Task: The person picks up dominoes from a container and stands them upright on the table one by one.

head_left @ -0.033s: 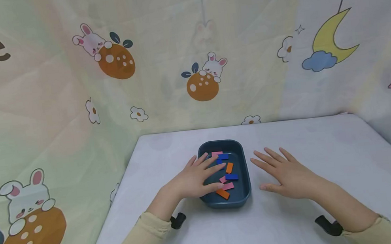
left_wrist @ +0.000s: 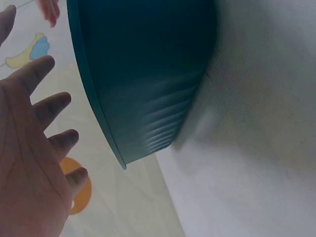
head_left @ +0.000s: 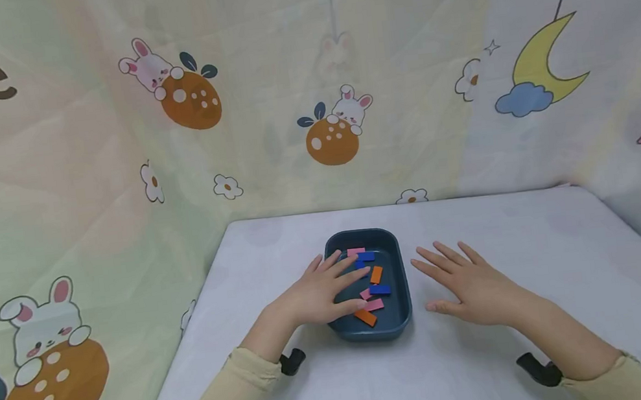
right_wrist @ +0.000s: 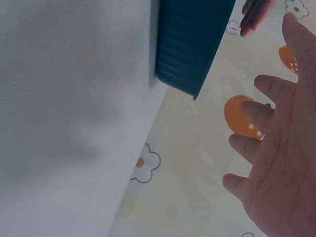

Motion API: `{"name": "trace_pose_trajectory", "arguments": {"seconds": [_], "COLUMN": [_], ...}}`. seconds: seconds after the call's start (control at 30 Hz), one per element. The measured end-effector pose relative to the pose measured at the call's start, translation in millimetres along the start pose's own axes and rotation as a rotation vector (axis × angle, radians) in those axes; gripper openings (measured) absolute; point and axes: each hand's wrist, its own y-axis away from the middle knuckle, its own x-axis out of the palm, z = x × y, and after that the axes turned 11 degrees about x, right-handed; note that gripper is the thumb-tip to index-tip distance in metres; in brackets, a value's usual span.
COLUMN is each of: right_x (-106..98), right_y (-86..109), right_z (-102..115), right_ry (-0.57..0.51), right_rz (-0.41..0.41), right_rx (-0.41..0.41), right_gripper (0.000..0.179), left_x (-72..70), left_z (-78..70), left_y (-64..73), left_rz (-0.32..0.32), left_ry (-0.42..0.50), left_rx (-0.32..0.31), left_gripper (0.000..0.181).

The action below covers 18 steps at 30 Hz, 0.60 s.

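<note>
Holding the left hand (head_left: 318, 293), with fingers apart, over the dark tray (head_left: 372, 334) of coloured blocks (head_left: 380, 290) on the bench (head_left: 488, 228). Extending the right hand (head_left: 479, 289), with fingers likewise apart, beside the tray.

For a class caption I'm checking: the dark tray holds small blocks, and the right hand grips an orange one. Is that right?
Not quite: the right hand grips nothing. The head view shows it spread out, right of the dark tray, which does hold small blocks.

Booth with bunny-print cloth walls (head_left: 264, 114)
</note>
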Motion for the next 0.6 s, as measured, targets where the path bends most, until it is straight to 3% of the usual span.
{"name": "trace_pose_trajectory", "arguments": {"seconds": [0.2, 0.3, 0.53, 0.6], "right_x": [3.3, 5.4, 10.9, 13.0], "right_y": [1.2, 0.4, -6.2, -7.6], "right_z": [-3.1, -7.8, -20.0, -22.6], "right_ry": [-0.029, -0.073, -0.217, -0.272], "right_rz": [0.006, 0.005, -0.030, -0.013], "right_rx": [0.003, 0.011, 0.022, 0.041], "right_gripper": [0.085, 0.082, 0.069, 0.066], "left_x": [5.1, 9.1, 24.2, 31.6], "left_z": [3.7, 11.0, 31.6, 37.2], "left_y": [0.7, 0.9, 2.3, 2.4], "left_rz": [-0.016, -0.080, -0.398, -0.478], "left_ry": [0.042, 0.115, 0.462, 0.525], "left_rx": [-0.009, -0.050, -0.298, -0.358], "left_gripper": [0.072, 0.069, 0.057, 0.052]}}
